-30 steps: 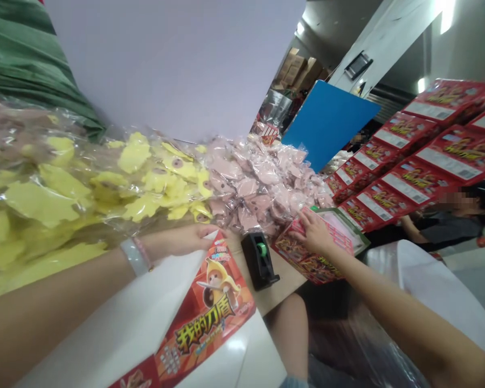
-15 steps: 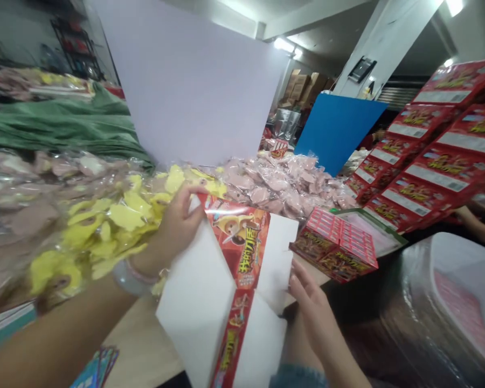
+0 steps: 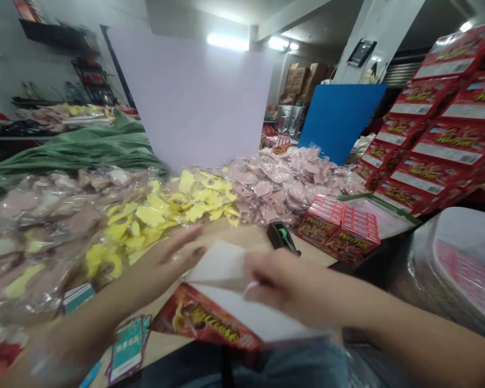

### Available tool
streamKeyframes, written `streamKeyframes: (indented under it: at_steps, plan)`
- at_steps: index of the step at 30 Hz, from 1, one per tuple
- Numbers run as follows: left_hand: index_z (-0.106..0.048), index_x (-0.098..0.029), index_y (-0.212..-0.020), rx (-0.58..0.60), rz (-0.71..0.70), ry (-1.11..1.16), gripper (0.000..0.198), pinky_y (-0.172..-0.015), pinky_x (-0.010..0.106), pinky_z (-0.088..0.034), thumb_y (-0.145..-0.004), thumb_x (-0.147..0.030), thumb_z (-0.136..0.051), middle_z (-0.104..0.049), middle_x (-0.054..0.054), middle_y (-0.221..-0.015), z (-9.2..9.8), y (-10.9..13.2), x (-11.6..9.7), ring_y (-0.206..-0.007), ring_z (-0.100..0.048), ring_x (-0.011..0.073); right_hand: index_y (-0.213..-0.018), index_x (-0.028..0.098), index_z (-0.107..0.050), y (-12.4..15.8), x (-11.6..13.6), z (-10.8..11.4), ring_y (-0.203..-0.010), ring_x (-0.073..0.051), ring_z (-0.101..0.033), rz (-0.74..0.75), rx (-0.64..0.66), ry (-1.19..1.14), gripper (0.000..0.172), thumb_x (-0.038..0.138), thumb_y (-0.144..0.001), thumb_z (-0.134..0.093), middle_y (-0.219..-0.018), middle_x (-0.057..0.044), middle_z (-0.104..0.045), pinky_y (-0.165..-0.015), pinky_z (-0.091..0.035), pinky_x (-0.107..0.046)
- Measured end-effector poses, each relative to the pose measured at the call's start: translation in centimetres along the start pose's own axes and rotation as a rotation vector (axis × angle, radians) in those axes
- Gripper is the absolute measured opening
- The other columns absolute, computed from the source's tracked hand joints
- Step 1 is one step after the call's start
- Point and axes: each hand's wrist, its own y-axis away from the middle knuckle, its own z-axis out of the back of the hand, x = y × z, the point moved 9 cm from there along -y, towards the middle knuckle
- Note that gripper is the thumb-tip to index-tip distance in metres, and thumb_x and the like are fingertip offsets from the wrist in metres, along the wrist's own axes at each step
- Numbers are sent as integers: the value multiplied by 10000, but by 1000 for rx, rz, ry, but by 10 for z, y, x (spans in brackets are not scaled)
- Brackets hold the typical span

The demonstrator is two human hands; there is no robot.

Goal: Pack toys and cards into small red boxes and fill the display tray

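One carton point(image 3: 214, 318) lies over the desk's point(image 3: 246, 236) near edge, red panel toward the lap, white flaps above. The hands are apart: the right hand point(image 3: 277, 277) pinches a white flap; the left hand point(image 3: 167, 264) is spread beside it, too blurred to tell whether it touches. By the right edge, two boxes point(image 3: 353, 242) stand side by side, with one tape dispenser point(image 3: 283, 237) just left of them. One green-rimmed tray point(image 3: 408, 218) behind them holds something pale. Right of the desk, one bin point(image 3: 424, 253) holds red-printed things. Clear bags hold yellow pieces point(image 3: 153, 213) and pink pieces point(image 3: 283, 186), too many to count, along the far edge. Cards point(image 3: 127, 345) lie near the near left corner.
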Motion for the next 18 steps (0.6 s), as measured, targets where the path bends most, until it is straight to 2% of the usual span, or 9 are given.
streamKeyframes:
  at_steps: [2,4,8,10,12,14,15,16,18]
  plan:
    - [-592,-167,-1103,283,10,21,593,-961,391,-370,-730,-612,-473,-559,90,-1216,-29,-5,-16,-1110,-480,305,-712,201,-492,-5,22,-20,-499,-90,-366,6,30,87,64,230,-764,-516,-605,27,-479,-450,-252,-204]
    - [-623,-165,-1034,441,12,113,551,-861,335,-443,-756,-609,-453,-638,74,-1061,-51,0,-21,-977,-557,264,-722,202,-499,-6,23,-38,-503,-91,-366,-35,-9,61,38,225,-746,-518,-616,19,-491,-440,-247,-202]
    - [-610,-169,-1009,461,21,340,490,-713,262,-483,-784,-575,-451,-658,43,-903,-73,12,-2,-832,-589,205,-809,189,-535,-6,-6,-82,-497,-81,-404,-168,31,-210,99,270,-777,-487,-647,19,-523,-416,-278,-172]
    - [-623,-179,-937,465,14,328,348,-707,247,-476,-785,-473,-514,-658,28,-877,-82,15,10,-819,-585,196,-863,167,-574,-10,-4,-97,-538,-89,-452,-91,50,-302,151,255,-755,-516,-706,-5,-573,-456,-336,-172]
    - [-619,-204,-939,409,35,246,254,-719,242,-469,-760,-378,-572,-657,12,-889,-81,13,23,-821,-578,191,-838,161,-620,-6,10,-105,-616,-108,-527,98,153,-431,149,238,-734,-546,-774,-25,-622,-539,-405,-178]
    - [-614,-211,-949,344,90,178,264,-734,258,-471,-739,-369,-594,-657,14,-894,-67,12,36,-827,-575,202,-857,186,-655,16,10,-92,-719,-144,-591,226,259,-551,181,278,-763,-530,-843,-37,-655,-635,-458,-207]
    - [-620,-210,-926,310,125,168,265,-737,271,-475,-736,-393,-590,-659,17,-880,-55,13,42,-825,-578,210,-908,215,-664,29,-5,-75,-791,-169,-608,203,214,-584,225,322,-794,-502,-897,-44,-664,-696,-474,-237]
    - [-631,-210,-882,272,153,166,263,-742,282,-478,-732,-421,-584,-662,20,-858,-42,15,46,-824,-583,220,-1025,241,-641,44,-26,-53,-873,-199,-607,145,129,-588,295,360,-822,-462,-980,-65,-658,-755,-476,-284]
    - [-651,-219,-790,205,164,174,262,-756,297,-482,-709,-460,-587,-669,20,-834,-17,17,47,-843,-588,242,-1102,302,-617,85,-95,9,-1020,-256,-567,-180,-357,-556,353,427,-786,-518,-1126,-88,-621,-867,-442,-363]
